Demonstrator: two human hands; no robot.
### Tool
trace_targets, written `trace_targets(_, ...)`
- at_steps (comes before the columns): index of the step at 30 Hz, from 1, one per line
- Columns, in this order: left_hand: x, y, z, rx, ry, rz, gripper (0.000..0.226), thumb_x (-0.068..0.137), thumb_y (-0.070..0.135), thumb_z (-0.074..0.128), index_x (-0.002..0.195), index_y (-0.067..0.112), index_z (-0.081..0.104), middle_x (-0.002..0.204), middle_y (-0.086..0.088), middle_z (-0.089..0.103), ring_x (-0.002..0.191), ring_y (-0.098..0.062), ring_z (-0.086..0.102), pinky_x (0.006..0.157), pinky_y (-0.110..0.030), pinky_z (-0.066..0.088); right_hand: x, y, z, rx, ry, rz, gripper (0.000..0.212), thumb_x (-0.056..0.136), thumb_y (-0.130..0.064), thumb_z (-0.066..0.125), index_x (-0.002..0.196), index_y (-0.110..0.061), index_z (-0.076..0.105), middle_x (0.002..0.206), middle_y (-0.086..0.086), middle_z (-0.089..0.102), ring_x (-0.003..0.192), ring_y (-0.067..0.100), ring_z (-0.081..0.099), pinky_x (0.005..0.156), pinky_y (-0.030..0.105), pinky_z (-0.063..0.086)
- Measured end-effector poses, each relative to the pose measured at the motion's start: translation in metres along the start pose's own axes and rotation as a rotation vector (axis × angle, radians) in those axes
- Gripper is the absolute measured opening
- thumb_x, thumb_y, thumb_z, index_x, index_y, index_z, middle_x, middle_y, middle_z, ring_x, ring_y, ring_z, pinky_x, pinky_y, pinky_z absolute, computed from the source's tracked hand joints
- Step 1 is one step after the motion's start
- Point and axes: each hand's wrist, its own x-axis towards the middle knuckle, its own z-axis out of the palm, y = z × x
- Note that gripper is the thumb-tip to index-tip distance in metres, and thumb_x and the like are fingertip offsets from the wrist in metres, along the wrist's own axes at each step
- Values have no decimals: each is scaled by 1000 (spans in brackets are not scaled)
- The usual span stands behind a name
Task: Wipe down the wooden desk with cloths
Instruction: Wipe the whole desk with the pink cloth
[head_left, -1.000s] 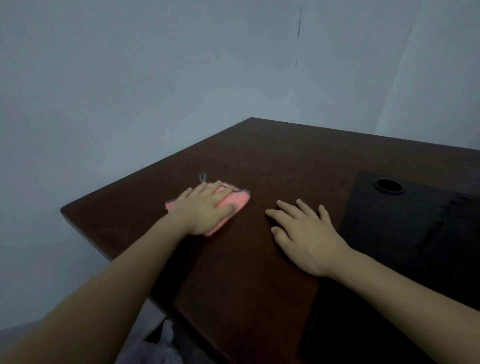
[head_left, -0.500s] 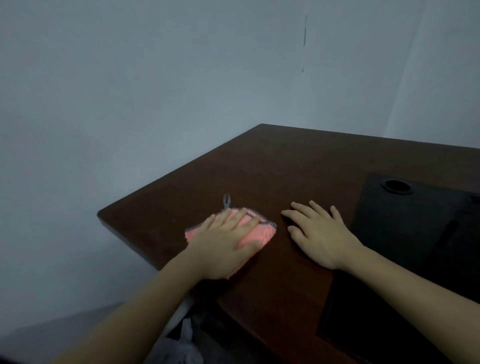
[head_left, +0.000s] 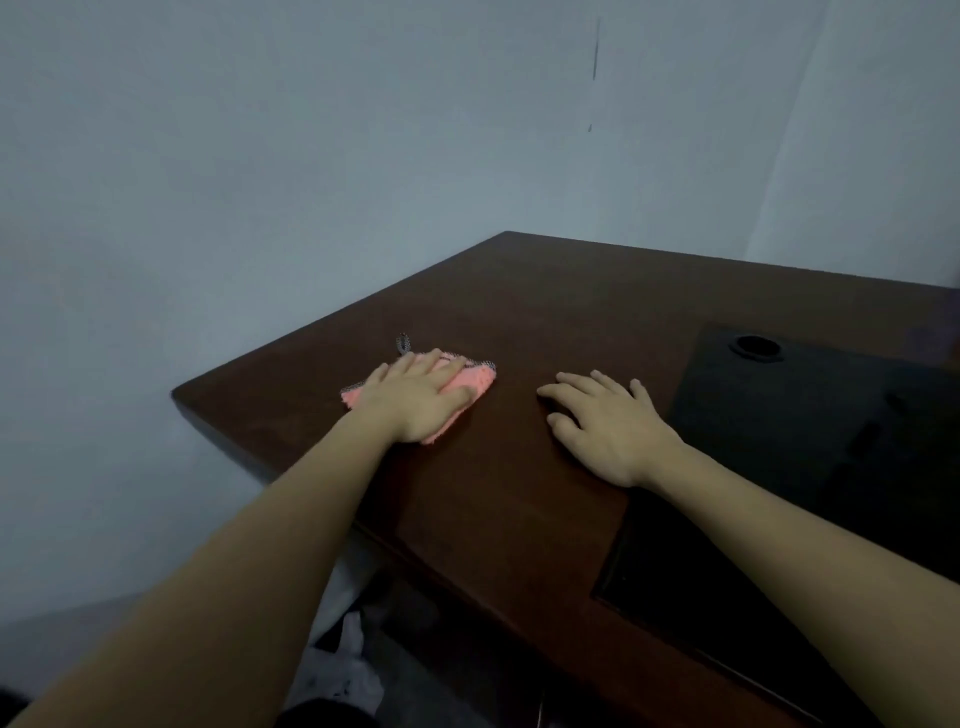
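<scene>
A dark brown wooden desk (head_left: 545, 322) fills the right and middle of the head view. A pink cloth (head_left: 475, 387) with a small grey hanging loop lies near the desk's left corner. My left hand (head_left: 421, 400) presses flat on the cloth with straight fingers and covers most of it. My right hand (head_left: 605, 421) rests flat on the bare wood to the right of the cloth, fingers spread, holding nothing.
A black inlaid panel (head_left: 810, 415) with a round cable hole (head_left: 756, 347) covers the desk's right side. Pale walls stand behind and to the left. Below the desk's near edge lies a white plastic bag (head_left: 348, 675) on the floor.
My left hand and the pink cloth have slid along the desk near its left corner. My right hand has kept flat on the wood. The camera view has shifted.
</scene>
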Motion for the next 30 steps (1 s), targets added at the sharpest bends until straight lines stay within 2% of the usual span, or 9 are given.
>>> trace_targets(4,-11,9,-2,-17,-1,-6,62,104,64,12,161,42,1,171,5,-5,157,-24,-2,124,-48,-1,1,-2,-1,6,4,2,50,108,-47,26,157,-40,27,169,-7,14,156,27,7,122,60,2)
trace_targets(8,-63,11,7,26,-13,144,64,100,67,8,159,44,-3,170,8,-9,157,-19,-7,124,-44,-4,2,-2,0,-2,-2,3,50,108,-47,26,157,-39,25,169,-6,14,156,27,7,122,60,3)
trace_targets(13,-104,-19,14,14,-7,233,83,79,86,-9,155,53,-7,166,18,-13,154,-10,-10,120,-34,-8,1,-2,-1,-20,-19,9,51,108,-47,23,159,-38,22,170,-6,11,156,28,5,123,60,2)
trace_targets(17,-74,-44,10,4,-25,164,108,59,96,-21,156,52,-5,168,16,-9,156,-14,-6,123,-40,-2,1,-1,-1,-18,-12,2,51,108,-47,23,159,-39,22,170,-7,11,157,27,3,123,60,2)
trace_targets(19,-47,-53,8,5,-15,99,97,72,93,-14,157,50,-3,169,13,-7,157,-17,-4,124,-45,1,1,0,-1,-10,-14,4,51,108,-47,24,159,-39,22,170,-7,10,157,27,3,123,60,1)
trace_targets(21,-19,-56,5,12,3,13,70,96,75,6,159,46,0,170,9,-5,157,-20,-2,124,-47,2,1,-1,-2,-5,-13,2,51,108,-47,25,158,-39,23,170,-7,11,156,27,4,123,60,2)
trace_targets(22,-7,-54,4,9,17,-29,64,101,68,12,160,44,1,171,7,-4,157,-22,0,124,-48,2,1,-1,-2,-6,-11,4,51,108,-47,25,158,-39,24,169,-6,12,156,27,4,123,61,2)
trace_targets(27,20,-35,2,-1,24,-124,64,103,65,12,161,41,3,171,2,-2,157,-28,3,125,-51,3,2,-2,-1,-10,0,-4,50,108,-46,26,158,-39,24,169,-6,12,156,27,5,123,61,2)
trace_targets(30,-2,-30,2,6,17,-35,64,102,66,10,161,42,0,171,3,-5,157,-25,0,124,-50,1,2,-2,-1,-4,-12,-10,50,108,-46,25,158,-39,23,169,-7,12,156,27,4,123,60,2)
